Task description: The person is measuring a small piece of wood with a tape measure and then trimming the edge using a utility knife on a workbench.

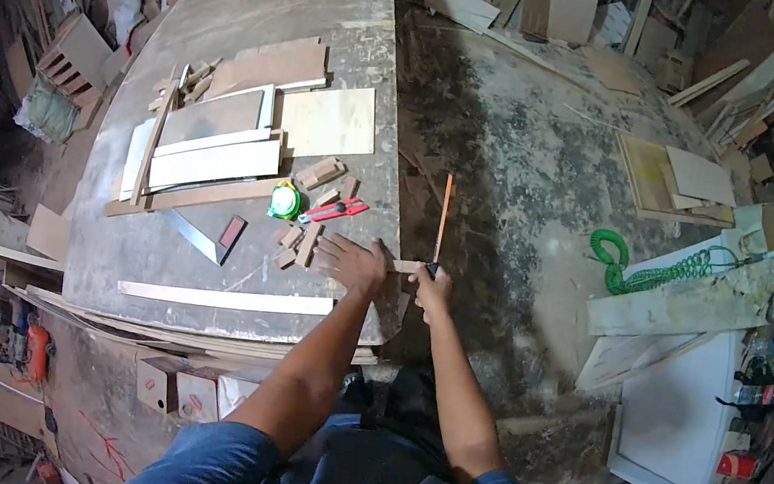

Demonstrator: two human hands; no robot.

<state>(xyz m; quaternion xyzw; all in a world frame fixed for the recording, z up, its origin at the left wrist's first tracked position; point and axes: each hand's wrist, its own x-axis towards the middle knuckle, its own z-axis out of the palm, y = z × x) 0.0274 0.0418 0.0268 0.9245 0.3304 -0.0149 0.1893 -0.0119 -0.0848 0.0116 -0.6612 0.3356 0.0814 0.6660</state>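
My left hand lies with fingers spread near the right edge of the worktable, at the end of a small wood strip that juts past the edge. My right hand is closed on the black handle of a saw, whose long thin orange blade points away from me, across the strip. Left of my left hand are small wood blocks, red-handled pliers, a green tape measure and a try square with a reddish stock.
Stacked boards and a long pale strip lie on the table. Right of it are the stained floor, a coiled green hose and leaning white panels. Wood offcuts and scattered boxes surround the work area.
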